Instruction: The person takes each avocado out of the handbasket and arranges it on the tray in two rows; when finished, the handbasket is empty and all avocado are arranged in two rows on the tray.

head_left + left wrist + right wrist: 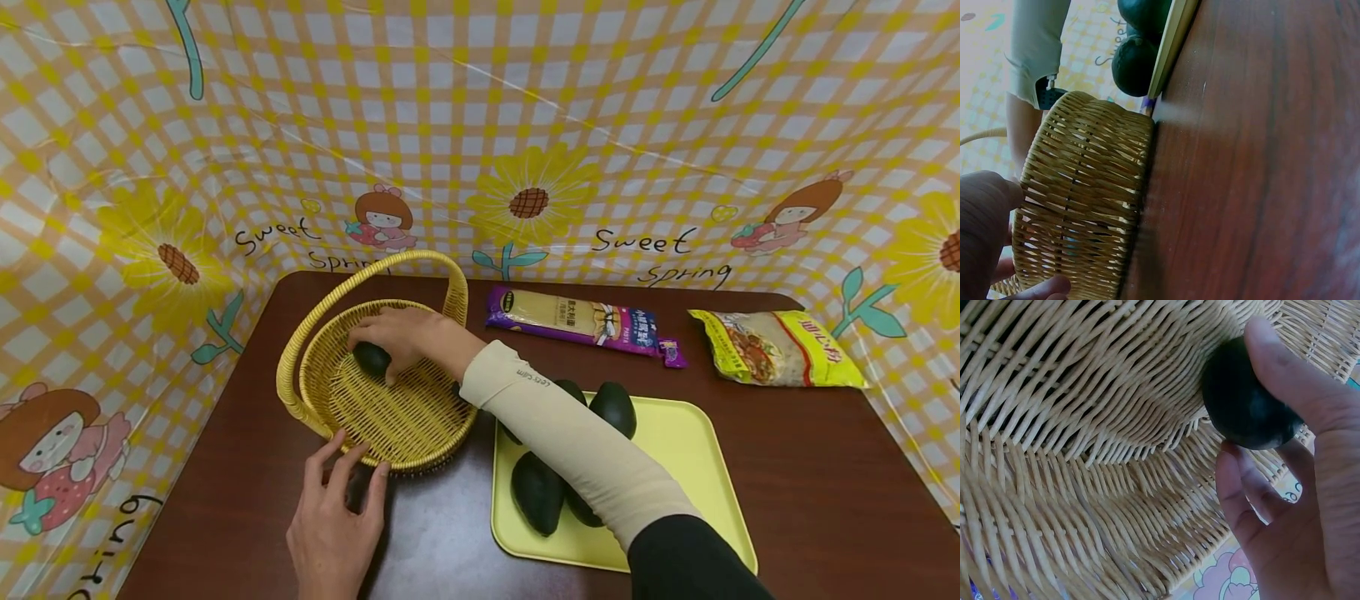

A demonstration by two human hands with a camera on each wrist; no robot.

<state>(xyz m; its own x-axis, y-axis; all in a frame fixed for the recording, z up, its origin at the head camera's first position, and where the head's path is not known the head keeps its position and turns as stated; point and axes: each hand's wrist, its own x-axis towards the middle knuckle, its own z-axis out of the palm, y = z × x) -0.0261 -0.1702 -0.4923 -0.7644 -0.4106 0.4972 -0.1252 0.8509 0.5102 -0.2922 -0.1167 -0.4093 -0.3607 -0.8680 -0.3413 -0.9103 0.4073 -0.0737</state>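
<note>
My right hand (401, 335) reaches into a yellow wicker basket (397, 454) and holds a dark green avocado (371, 360) close over the woven bottom. Thumb and fingertips lie on opposite sides of that avocado in the right wrist view. At the basket's near side, my left hand (337, 508) rests loosely spread against the rim. The left wrist view has its thumb (991, 194) right at the rim. More avocados (537, 493), several in all, lie on a pale yellow tray (697, 467), partly hidden beneath my right forearm.
A purple pasta pack (573, 321) lies behind the tray, with a yellow food bag (776, 348) to its right. The basket's tall arched handle (300, 350) stands up over its left and back. Checked cloth (525, 108) walls the brown table (817, 483) on three sides.
</note>
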